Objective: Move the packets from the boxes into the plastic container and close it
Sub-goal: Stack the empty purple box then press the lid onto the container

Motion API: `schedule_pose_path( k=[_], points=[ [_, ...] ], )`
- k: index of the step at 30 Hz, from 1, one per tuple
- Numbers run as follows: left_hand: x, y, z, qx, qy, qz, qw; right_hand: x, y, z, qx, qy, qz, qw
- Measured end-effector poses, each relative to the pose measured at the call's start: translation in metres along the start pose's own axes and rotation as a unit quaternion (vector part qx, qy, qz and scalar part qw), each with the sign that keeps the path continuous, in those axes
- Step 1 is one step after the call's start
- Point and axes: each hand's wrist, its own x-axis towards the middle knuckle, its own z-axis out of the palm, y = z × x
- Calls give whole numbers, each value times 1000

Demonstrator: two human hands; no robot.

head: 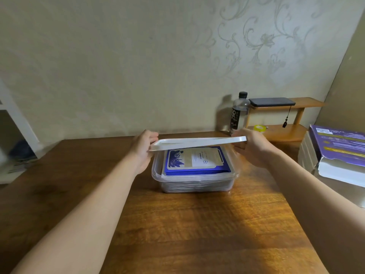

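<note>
Plastic container [195, 184] lid [197, 142] is the bit in hand right now: left hand [145, 149] has its fingers curled round the lid's left end and right hand [250, 149] grips the right end, so both are clamped on it; lid hangs just over the container, not seated, left end dipping lower toward the rim than the right; can't tell if that low corner touches; lid's long axis runs left to right, lined up with the container's own long side underneath, top face up; inside, the packets [197, 161] lie flat in a stack, blue one on top, filling it close to the rim; container sits mid-table [177, 224], right in front of the person; boxes [335, 155] are piled at the right edge, well apart, top purple one looks torn open at the near end, can't see inside; so I'd reckon the moving part is done or near enough, and what's left is dropping the lid square and pressing the edges down; water bottle [239, 113] and a small wooden shelf [286, 131] sit back by the wall.
</note>
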Motion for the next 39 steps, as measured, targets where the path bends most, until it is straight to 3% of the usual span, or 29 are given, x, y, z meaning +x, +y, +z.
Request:
schedule_pose_path(
  k=[3, 7, 10, 23, 31, 36, 39],
  points=[
    [-6, -3, -1, 89, -13, 5, 996, -3, 2, 3, -23, 35, -7, 999],
    [-6, -9, -6, 146, -2, 16, 989, -16, 9, 4, -51, -44, -49, 996],
    [-8, -13, -8, 199, -7, 23, 980, -14, 16, 7, 11, -50, -22, 998],
    [-6, -29, -2, 342, -24, 76, 936, -5, 34, 20, -126, 14, -42, 991],
    [-2, -17, 7, 538, -48, 93, 837, 1, 34, 23, -308, 3, -68, 949],
    [-10, -14, 26, 627, -116, 55, 768, 0, 37, 27, -395, 4, -68, 916],
    [-9, -25, 28, 679, -138, 74, 717, 2, 39, 26, -416, 0, -81, 906]
  ],
)
